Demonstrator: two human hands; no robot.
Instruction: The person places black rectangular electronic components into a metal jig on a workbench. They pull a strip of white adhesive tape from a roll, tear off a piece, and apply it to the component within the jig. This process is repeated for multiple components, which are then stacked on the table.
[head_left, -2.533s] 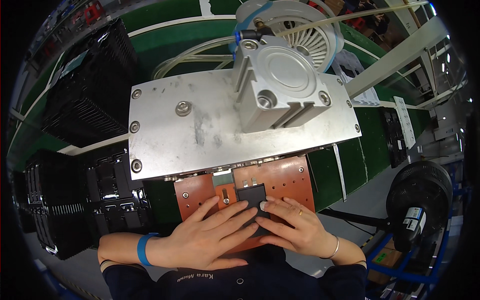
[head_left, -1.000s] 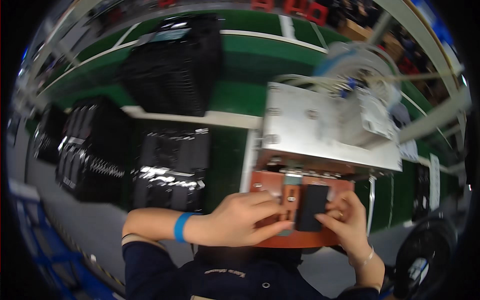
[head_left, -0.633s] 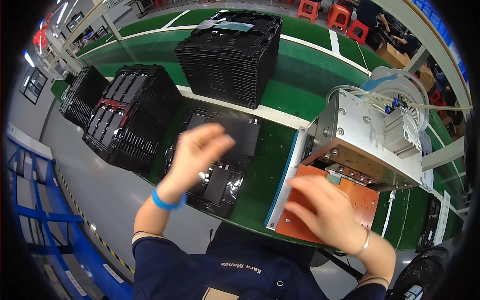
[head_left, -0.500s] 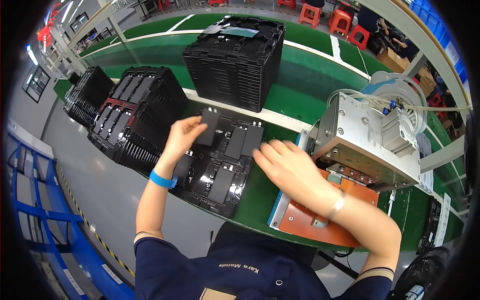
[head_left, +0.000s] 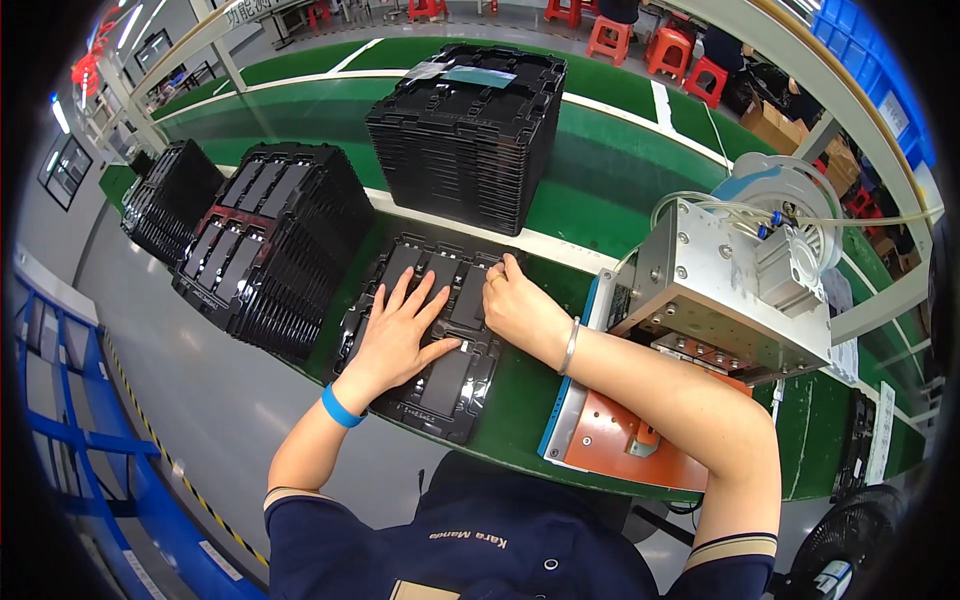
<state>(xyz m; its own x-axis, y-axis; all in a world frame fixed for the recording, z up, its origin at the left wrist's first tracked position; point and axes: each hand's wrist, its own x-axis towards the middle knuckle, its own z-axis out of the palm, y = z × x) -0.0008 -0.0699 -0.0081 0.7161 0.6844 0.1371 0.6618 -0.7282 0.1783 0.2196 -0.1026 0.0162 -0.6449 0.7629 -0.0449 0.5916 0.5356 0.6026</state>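
Observation:
A black plastic tray (head_left: 425,416) lies on the green bench in front of me. Flat dark rectangular pieces (head_left: 443,382) that look like battery cells sit in its pockets, with small shiny tabs at their ends. My left hand (head_left: 392,340) is spread flat over the tray's left and middle part, covering some pieces. At the tray's upper right, my right hand (head_left: 522,312) has its fingers curled and pinched together at the end of a piece. Whatever its fingertips hold is hidden.
Behind the tray rises a tall stack of black trays (head_left: 450,165). More stacked trays (head_left: 295,245) with similar pieces stand to the left. On the right is a metal press-like machine (head_left: 715,285) with an orange base plate (head_left: 600,440). A blue rack (head_left: 70,435) is at lower left.
The piece that my left hand held above the tray is out of its grip, and that hand now lies spread on the tray. My right hand has moved left and curled its fingers.

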